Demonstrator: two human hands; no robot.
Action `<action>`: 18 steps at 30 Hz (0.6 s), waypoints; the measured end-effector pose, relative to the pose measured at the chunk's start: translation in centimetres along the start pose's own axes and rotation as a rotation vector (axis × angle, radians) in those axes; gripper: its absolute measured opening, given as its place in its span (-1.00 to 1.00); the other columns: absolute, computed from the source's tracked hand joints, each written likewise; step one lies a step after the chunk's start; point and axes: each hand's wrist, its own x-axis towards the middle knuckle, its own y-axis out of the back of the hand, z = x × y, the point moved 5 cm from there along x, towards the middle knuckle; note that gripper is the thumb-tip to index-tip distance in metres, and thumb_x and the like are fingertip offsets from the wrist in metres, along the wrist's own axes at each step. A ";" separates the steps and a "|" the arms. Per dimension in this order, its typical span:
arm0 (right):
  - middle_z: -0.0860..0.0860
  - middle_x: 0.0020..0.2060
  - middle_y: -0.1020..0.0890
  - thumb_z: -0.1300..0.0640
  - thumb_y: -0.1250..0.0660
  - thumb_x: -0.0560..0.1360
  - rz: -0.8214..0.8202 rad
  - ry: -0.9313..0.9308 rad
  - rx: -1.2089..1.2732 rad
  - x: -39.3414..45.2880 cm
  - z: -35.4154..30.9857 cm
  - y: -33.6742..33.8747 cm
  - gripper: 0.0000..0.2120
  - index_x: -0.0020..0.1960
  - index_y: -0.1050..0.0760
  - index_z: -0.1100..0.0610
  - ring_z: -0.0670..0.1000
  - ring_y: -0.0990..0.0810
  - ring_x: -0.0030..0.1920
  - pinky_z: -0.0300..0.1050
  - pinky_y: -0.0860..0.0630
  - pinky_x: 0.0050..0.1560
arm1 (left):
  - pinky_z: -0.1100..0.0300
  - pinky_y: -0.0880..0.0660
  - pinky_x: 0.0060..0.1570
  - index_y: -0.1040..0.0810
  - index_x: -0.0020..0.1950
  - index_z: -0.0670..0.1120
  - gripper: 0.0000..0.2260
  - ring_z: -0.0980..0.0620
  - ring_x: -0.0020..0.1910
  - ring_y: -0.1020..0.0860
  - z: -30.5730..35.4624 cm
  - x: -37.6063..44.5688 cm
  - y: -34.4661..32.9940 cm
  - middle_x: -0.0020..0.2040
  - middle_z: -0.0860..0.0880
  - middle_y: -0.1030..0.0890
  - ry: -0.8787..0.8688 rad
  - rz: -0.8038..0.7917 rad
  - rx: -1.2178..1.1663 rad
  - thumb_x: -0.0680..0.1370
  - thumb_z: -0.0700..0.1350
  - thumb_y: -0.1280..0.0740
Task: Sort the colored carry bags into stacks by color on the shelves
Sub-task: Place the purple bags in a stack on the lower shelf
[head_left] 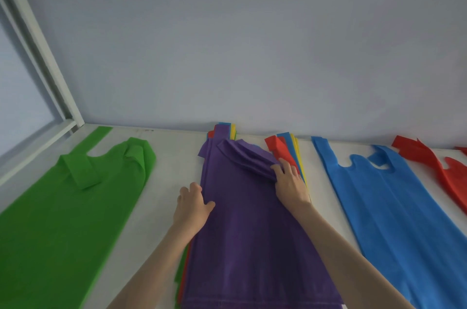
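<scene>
Head view: a purple non-woven carry bag point(252, 227) tops the mixed pile at the white shelf's point(166, 157) back-middle edge.
Lifting could drag the red, blue and yellow bags point(290, 149) beneath, since the layers cling. Right hand point(290, 184) pinches the purple bag's folded handle with curled fingers; left hand point(193, 207) curls its fingers over the bag's left edge, thumb on top.
</scene>
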 end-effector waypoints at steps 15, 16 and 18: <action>0.27 0.07 -0.56 0.20 -0.28 0.45 -0.082 -0.703 0.806 1.3 5.3 -0.1 -0.64 0.21 -0.45 0.34 0.20 -0.55 0.00 -0.11 -0.38 -0.14 | 0.08 -0.42 0.17 -0.33 0.27 -0.20 -0.62 -0.13 0.20 -0.45 0.1 -0.5 0.1 0.23 -0.17 -0.39 0.010 0.003 -0.005 0.53 -0.09 -0.32; 0.27 0.03 -0.57 0.23 -0.28 0.44 -0.076 -0.724 0.837 1.2 5.6 -0.3 -0.65 0.19 -0.47 0.34 0.19 -0.55 -0.03 -0.09 -0.42 -0.15 | 0.09 -0.42 0.17 -0.33 0.27 -0.20 -0.61 -0.12 0.21 -0.45 0.0 -0.6 0.1 0.23 -0.16 -0.40 0.013 0.000 -0.006 0.53 -0.08 -0.32; 0.26 -0.01 -0.58 0.31 -0.27 0.42 -0.065 -0.750 0.905 1.1 6.2 -0.5 -0.68 0.17 -0.49 0.33 0.19 -0.55 -0.07 -0.03 -0.48 -0.11 | 0.09 -0.42 0.20 -0.33 0.29 -0.20 -0.60 -0.11 0.23 -0.45 0.0 -0.7 0.0 0.25 -0.16 -0.41 0.010 -0.012 -0.010 0.53 -0.06 -0.32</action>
